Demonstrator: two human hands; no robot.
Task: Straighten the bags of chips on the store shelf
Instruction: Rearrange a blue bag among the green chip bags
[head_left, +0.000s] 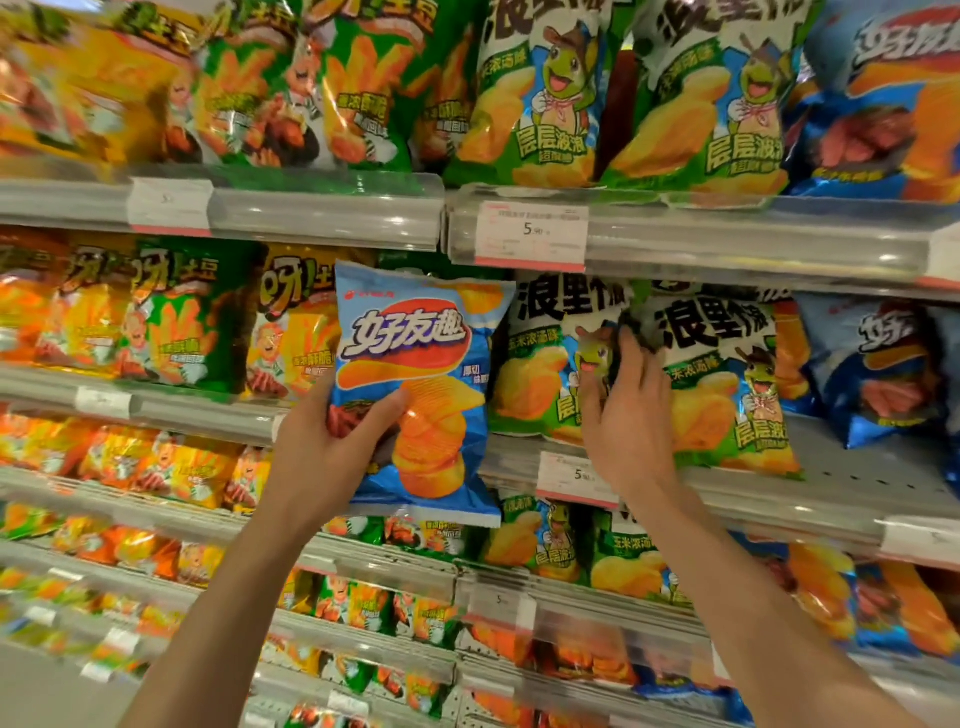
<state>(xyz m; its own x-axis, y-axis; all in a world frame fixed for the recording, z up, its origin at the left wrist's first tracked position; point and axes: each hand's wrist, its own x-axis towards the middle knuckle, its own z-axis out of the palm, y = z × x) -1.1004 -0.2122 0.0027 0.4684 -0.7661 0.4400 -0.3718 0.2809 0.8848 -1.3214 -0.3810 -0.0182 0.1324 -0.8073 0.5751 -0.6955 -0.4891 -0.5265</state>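
Note:
My left hand (332, 441) holds a blue chip bag (415, 384) upright in front of the shelves, off the shelf, gripping its lower left side. To its right stand two green and white chip bags (540, 364) (727, 384) on the middle shelf (831, 483). My right hand (628, 415) reaches into the gap between them, fingers curled on the left edge of the right-hand green bag. More blue bags (872, 364) stand at the far right of that shelf.
Shelves above and below are packed with chip bags: green and orange ones (322, 88) at the upper left, green and white (540, 98) and blue at the upper right. Price tags (530, 236) (576, 478) hang on the clear shelf rails.

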